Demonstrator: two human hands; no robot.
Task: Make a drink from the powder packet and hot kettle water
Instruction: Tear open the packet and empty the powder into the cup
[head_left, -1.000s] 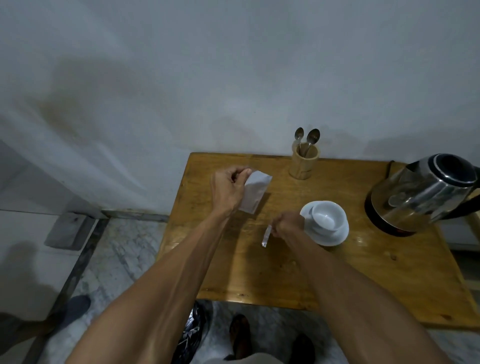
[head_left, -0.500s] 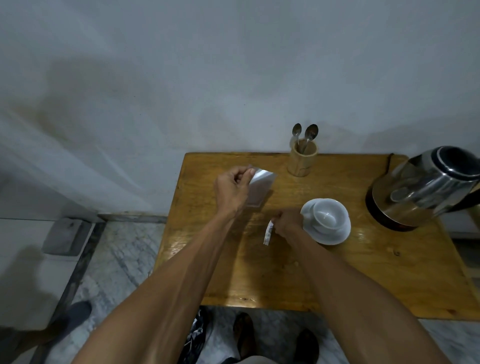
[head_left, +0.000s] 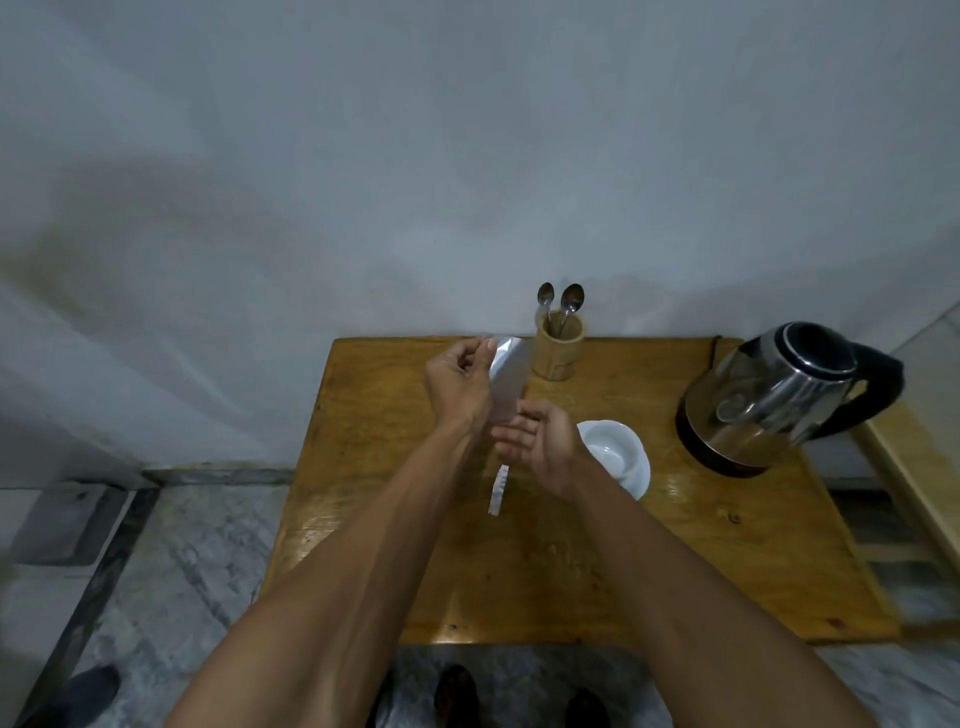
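Head view: silvery foil powder packet (head_left: 506, 382) held above the wooden table (head_left: 545, 561).
Left hand (head_left: 458, 387) pinches its top corner; right hand (head_left: 537, 448), fingers spread, holds nothing, beside the white cup and saucer (head_left: 615, 457).

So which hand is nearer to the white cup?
Right. The right hand is just beside the cup; the left hand is farther away, holding the packet.

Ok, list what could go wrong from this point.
The packet, pinched in the left hand, is beside the cup, not over it; powder may land on the table. The torn strip could fall in. The kettle sits near the table's edge.
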